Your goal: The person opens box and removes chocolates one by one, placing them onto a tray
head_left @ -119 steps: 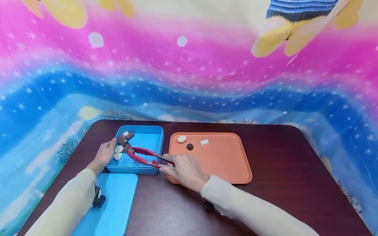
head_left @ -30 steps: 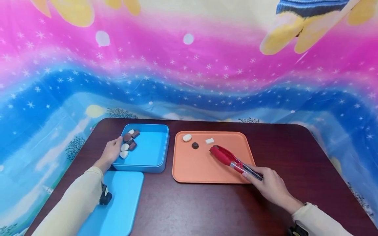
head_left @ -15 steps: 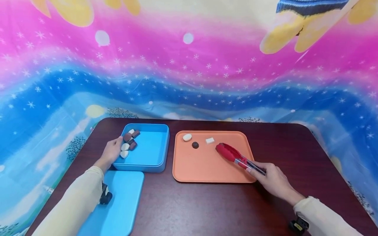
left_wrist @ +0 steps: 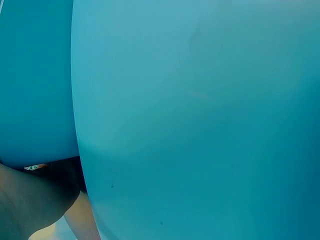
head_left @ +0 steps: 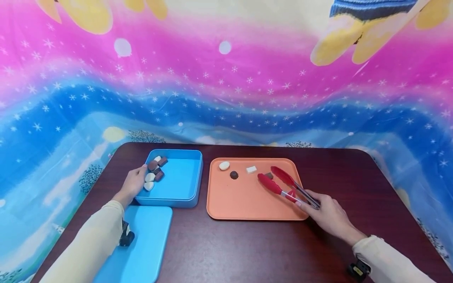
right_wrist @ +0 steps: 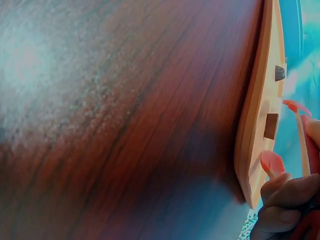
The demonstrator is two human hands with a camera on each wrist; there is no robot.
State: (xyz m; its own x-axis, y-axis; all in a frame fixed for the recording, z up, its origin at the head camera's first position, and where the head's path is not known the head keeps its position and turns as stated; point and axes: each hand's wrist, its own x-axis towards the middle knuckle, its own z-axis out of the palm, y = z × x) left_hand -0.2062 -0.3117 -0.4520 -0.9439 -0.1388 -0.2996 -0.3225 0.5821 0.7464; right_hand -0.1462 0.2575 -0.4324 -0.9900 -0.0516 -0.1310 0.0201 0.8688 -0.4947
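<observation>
My right hand point(head_left: 329, 214) grips a pair of red-tipped tongs point(head_left: 287, 188) over the right part of the orange tray point(head_left: 233, 204). The tongs' arms stand spread, with a brown chocolate point(head_left: 269, 175) between their tips. In the right wrist view that brown chocolate point(right_wrist: 271, 126) also lies between the two red tips. My left hand point(head_left: 132, 182) holds the left wall of the blue box point(head_left: 192, 200), one fingertip at its rim. Several brown and white chocolates point(head_left: 153, 165) lie along the box's left side.
Also on the tray are a white oval chocolate point(head_left: 224, 165), a round dark one point(head_left: 234, 175) and a white block point(head_left: 251, 169). A blue lid point(head_left: 145, 236) lies in front of the box, under the left forearm. A printed cloth point(head_left: 226, 98) hangs behind the table.
Four seconds ago the tongs held a brown chocolate in the box; it now lies with the others there. The tongs moved right over the tray and their arms have just spread. Left hand stays.
</observation>
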